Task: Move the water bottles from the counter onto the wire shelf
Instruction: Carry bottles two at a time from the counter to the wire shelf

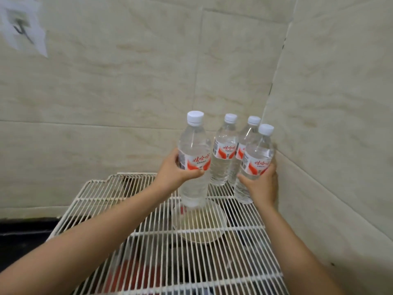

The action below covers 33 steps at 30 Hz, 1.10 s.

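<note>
Your left hand (pixel 178 169) is wrapped around the label band of the nearest-left water bottle (pixel 194 158), thumb across the front, the other fingers behind the bottle. That bottle stands upright, its base over the middle of the wire shelf (pixel 148 248); whether the base touches the wires cannot be told.

Your right hand (pixel 262 184) is curled around the lower half of the right-hand bottle (pixel 254 165), thumb on the left side, fingers hidden on the far side next to the tiled side wall (pixel 336 124). This bottle leans slightly, cap tipped towards the wall, near the shelf's right edge; its base appears to be on or just above the wires.

Two more bottles stand upright in the shelf's far right corner, just beside one another: the rear-left bottle (pixel 224 154) and the rear-right bottle (pixel 246 141), the latter partly covered by the bottle in your right hand. All four carry white caps and white-and-red labels and are full of clear liquid.

The shelf is a white grid of parallel wires with thicker cross bars, set into the corner formed by the tiled back wall (pixel 127 81) and the side wall. Below the wires, under the bottle in your left hand, lies a round pale dish (pixel 202 226). A blurred sheet of paper (pixel 23 28) hangs at the upper left of the back wall.
</note>
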### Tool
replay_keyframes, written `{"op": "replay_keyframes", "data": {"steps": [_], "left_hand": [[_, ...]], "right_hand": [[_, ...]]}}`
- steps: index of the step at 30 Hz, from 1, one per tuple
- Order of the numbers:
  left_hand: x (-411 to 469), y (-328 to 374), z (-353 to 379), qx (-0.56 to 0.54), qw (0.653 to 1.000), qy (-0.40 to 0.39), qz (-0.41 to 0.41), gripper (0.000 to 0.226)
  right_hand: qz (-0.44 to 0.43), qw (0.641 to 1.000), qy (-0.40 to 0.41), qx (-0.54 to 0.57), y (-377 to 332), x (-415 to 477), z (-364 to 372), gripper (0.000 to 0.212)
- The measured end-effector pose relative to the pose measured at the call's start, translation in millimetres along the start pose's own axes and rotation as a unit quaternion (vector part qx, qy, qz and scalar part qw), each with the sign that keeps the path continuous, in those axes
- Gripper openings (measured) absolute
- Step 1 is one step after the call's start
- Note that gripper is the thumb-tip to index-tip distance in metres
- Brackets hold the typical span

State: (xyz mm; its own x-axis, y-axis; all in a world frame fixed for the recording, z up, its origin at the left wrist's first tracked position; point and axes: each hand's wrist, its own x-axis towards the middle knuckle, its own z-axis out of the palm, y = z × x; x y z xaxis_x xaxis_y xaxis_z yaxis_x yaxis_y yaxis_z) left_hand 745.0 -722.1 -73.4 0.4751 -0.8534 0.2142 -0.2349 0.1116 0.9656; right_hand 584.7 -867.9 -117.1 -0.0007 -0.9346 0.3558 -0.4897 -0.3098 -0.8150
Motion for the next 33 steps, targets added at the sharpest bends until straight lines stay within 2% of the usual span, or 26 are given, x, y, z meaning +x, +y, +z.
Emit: {"op": "replay_keyframes", "data": {"steps": [4,10,16,20,24,26,28,31,33], "left_hand": [[30,-7,42,-0.012,1.000,-0.023,-0.010,0.052],[53,-22,76,-0.030,0.999,-0.039,-0.011,0.054],[58,-24,82,-0.050,0.998,-0.044,-0.019,0.062],[50,-30,81,-0.060,0.997,-0.031,-0.028,0.079],[44,-30,77,-0.027,0.997,-0.049,-0.058,0.084],[38,-30,70,0.019,0.996,-0.048,-0.070,0.083],[29,-29,59,0.063,0.995,-0.024,-0.074,0.082],[14,-28,34,0.101,0.991,0.028,-0.082,0.076],[2,-25,14,0.122,0.987,0.061,-0.084,0.071]], "right_hand": [[0.030,0.997,-0.070,-0.014,12,-3,-2,0.082],[0.032,0.996,-0.074,-0.039,18,-1,1,0.074],[0.029,0.996,-0.075,-0.040,21,2,2,0.073],[0.033,0.996,-0.081,-0.034,18,-2,1,0.072],[0.021,0.996,-0.082,-0.003,12,-5,-4,0.086],[-0.001,0.998,-0.062,-0.003,4,-9,-7,0.101],[-0.041,0.998,-0.012,-0.036,-7,-12,-11,0.107],[-0.122,0.989,0.043,-0.077,-17,-21,-8,0.100],[-0.211,0.969,0.068,-0.109,-20,-29,0,0.091]]}}
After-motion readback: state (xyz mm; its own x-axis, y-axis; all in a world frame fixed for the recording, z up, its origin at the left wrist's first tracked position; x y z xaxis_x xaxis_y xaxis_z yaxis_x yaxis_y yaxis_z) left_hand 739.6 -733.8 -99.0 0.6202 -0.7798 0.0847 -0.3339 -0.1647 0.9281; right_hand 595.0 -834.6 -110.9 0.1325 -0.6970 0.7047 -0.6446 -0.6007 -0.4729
